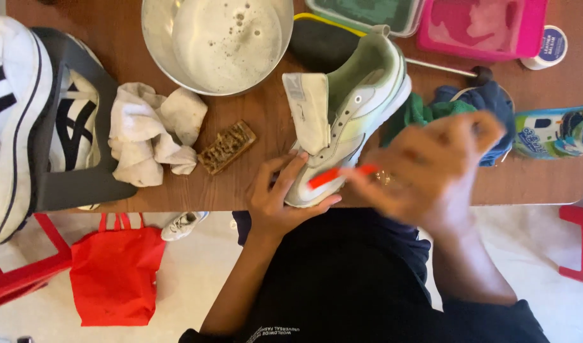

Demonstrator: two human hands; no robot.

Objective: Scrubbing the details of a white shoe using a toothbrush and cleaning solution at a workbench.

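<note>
Two hands work one white sneaker (348, 114) near the tabletop (240, 184) edge: your left hand (282, 200) cups its heel end — keep it braced — while your blurred right hand (431, 168) pinches a red brush handle (332, 176); stroke lightly.

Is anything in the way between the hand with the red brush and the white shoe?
Nothing visible. The right hand, blurred, holds a red brush whose tip lies right on the side of the white shoe. The left hand holds the shoe's toe end from below.
</note>
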